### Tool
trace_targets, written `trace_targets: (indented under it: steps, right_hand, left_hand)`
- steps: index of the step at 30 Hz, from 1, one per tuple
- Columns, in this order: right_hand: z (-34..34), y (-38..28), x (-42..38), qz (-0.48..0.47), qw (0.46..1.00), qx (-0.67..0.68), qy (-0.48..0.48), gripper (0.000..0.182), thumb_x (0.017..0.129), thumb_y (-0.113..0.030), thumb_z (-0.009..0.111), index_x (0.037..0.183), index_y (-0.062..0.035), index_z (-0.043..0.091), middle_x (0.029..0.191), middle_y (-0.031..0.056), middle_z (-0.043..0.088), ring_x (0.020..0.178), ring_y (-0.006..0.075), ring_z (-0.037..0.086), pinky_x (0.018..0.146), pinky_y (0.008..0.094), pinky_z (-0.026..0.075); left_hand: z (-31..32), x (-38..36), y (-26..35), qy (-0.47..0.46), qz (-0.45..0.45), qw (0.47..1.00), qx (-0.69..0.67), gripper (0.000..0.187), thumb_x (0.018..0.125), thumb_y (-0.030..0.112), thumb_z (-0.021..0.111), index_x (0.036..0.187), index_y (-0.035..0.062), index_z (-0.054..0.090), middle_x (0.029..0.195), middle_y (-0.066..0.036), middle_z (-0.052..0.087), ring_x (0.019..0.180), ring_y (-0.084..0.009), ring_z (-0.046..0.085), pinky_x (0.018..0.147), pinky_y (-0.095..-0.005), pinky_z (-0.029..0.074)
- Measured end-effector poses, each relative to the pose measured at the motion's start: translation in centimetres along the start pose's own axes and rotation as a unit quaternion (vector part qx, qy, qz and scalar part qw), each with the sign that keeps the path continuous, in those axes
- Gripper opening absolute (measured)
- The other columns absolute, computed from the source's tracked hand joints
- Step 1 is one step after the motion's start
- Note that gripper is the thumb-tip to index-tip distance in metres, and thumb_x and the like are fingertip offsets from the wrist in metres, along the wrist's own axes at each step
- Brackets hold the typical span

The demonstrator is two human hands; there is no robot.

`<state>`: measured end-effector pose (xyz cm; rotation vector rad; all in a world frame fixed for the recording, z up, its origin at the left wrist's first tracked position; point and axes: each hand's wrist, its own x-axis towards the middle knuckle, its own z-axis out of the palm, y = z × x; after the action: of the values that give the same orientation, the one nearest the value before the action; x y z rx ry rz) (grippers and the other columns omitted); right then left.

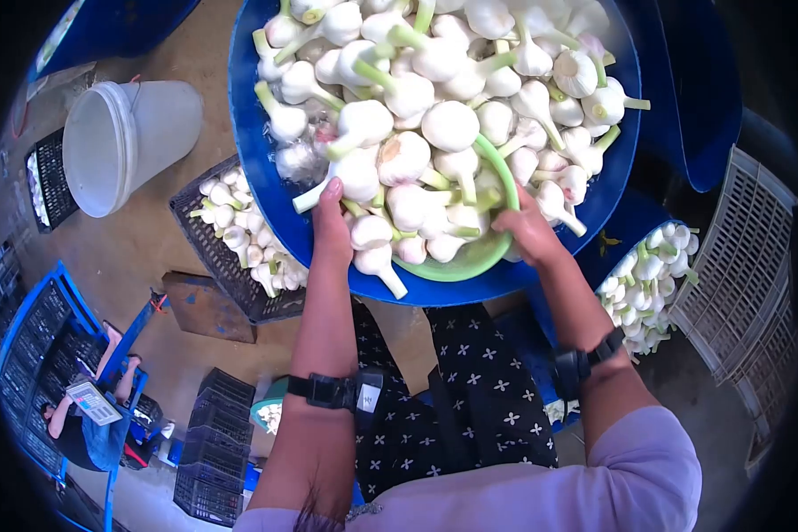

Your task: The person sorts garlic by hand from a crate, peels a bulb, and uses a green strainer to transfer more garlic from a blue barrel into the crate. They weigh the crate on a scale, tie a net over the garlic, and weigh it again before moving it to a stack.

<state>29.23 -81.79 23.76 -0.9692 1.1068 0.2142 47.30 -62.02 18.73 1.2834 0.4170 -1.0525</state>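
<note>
A green basin (470,269), heaped with white garlic bulbs (408,208), sits tilted inside a large round blue tub (270,191). My right hand (528,226) grips the basin's right rim, its thumb showing over the edge. At the left of the heap, my left hand (330,222) is closed around garlic bulbs, with the thumb on top and the other fingers hidden beneath. More bulbs with short green stems (443,53) fill the tub, and some water shows at its left side.
A black crate of garlic (213,253) stands left of the tub; more garlic (652,284) lies at the right. A white bucket (137,133), stacked black crates (215,452) and pale plastic racks (736,239) surround me. Another person (89,434) sits at lower left by a scale.
</note>
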Motion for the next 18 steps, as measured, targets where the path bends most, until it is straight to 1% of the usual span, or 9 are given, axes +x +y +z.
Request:
trace_targets:
  steps: [1,4,5,7,10,12,14,16,18]
  right_hand:
    - [-0.4,0.0,-1.3,0.005,1.0,0.004,0.013,0.086,0.057,0.004,0.049,0.14,-0.0089,0.028,0.127,0.0092,0.044,0.11,0.0188,0.044,0.089,0.0253,0.038]
    - [-1.1,-1.3,-5.2,-0.031,0.998,0.008,0.049,0.086,0.056,0.005,0.051,0.138,-0.0065,0.03,0.129,0.0089,0.042,0.114,0.0182,0.041,0.092,0.027,0.037]
    - [-1.5,-1.3,-6.2,-0.053,0.996,0.012,0.07,0.085,0.055,0.005,0.052,0.137,-0.0047,0.03,0.128,0.0089,0.042,0.114,0.0187,0.042,0.093,0.0274,0.036]
    - [-3.7,-1.0,-7.6,-0.096,0.99,-0.036,0.095,0.085,0.054,0.005,0.054,0.136,-0.0009,0.03,0.128,0.0091,0.044,0.116,0.0203,0.043,0.095,0.0295,0.036]
    - [-2.9,-3.7,-9.3,-0.117,0.986,0.031,0.115,0.085,0.055,0.003,0.055,0.136,-0.0012,0.029,0.127,0.0093,0.044,0.116,0.0212,0.044,0.096,0.0304,0.036]
    - [-2.8,-4.4,-10.0,-0.134,0.984,0.01,0.119,0.085,0.055,0.002,0.056,0.136,-0.001,0.029,0.125,0.0093,0.045,0.115,0.0207,0.044,0.096,0.0309,0.036]
    - [-2.5,-4.8,-11.1,-0.138,0.981,0.003,0.133,0.084,0.055,0.001,0.056,0.135,-0.0007,0.029,0.123,0.0097,0.046,0.114,0.021,0.045,0.096,0.0311,0.037]
    - [-2.8,-4.3,-12.3,-0.127,0.982,0.001,0.136,0.079,0.055,0.0,0.057,0.131,-0.0004,0.032,0.12,0.0094,0.047,0.111,0.0213,0.046,0.094,0.0305,0.038]
    - [-2.2,-4.4,-13.6,-0.138,0.975,-0.034,0.173,0.067,0.059,-0.003,0.058,0.123,0.0011,0.039,0.11,0.009,0.053,0.097,0.0194,0.052,0.084,0.0293,0.042]
  left_hand:
    - [0.2,-0.6,-0.3,0.0,-0.003,1.0,-0.001,0.06,0.083,0.042,0.046,0.126,0.0006,0.041,0.121,-0.011,0.047,0.112,-0.0217,0.045,0.095,-0.0345,0.035]
    - [1.7,-2.2,-0.7,-0.07,0.16,0.982,0.076,0.063,0.077,0.045,0.045,0.118,-0.0021,0.047,0.119,-0.013,0.048,0.112,-0.0261,0.044,0.097,-0.0388,0.032]
    - [3.0,-2.7,0.6,-0.071,0.16,0.982,0.071,0.063,0.077,0.045,0.045,0.118,-0.0021,0.047,0.119,-0.013,0.048,0.112,-0.0261,0.044,0.097,-0.0388,0.032]
    - [5.9,-4.0,4.0,-0.12,0.363,0.873,0.302,0.065,0.074,0.049,0.043,0.114,-0.0024,0.05,0.116,-0.018,0.05,0.114,-0.0335,0.038,0.099,-0.0436,0.025]
    - [8.5,-4.6,5.7,-0.132,0.44,0.845,0.275,0.066,0.073,0.048,0.044,0.114,-0.0023,0.05,0.116,-0.017,0.051,0.112,-0.0335,0.039,0.099,-0.0434,0.026]
    - [9.2,-5.0,6.6,-0.129,0.442,0.842,0.281,0.062,0.073,0.045,0.044,0.114,-0.0018,0.051,0.116,-0.017,0.051,0.111,-0.0335,0.04,0.099,-0.0435,0.026]
    - [9.4,-5.4,5.8,-0.125,0.325,0.924,0.154,0.059,0.072,0.04,0.045,0.113,-0.0013,0.052,0.116,-0.016,0.052,0.11,-0.0329,0.041,0.099,-0.0438,0.026]
    - [9.1,-5.6,6.5,-0.121,0.349,0.918,0.142,0.056,0.071,0.037,0.046,0.113,-0.0009,0.052,0.114,-0.015,0.052,0.109,-0.0326,0.041,0.099,-0.044,0.027]
    - [8.8,-6.6,7.7,-0.145,0.381,0.895,0.183,0.054,0.072,0.036,0.047,0.112,0.0,0.052,0.113,-0.014,0.053,0.108,-0.0317,0.042,0.099,-0.0437,0.027]
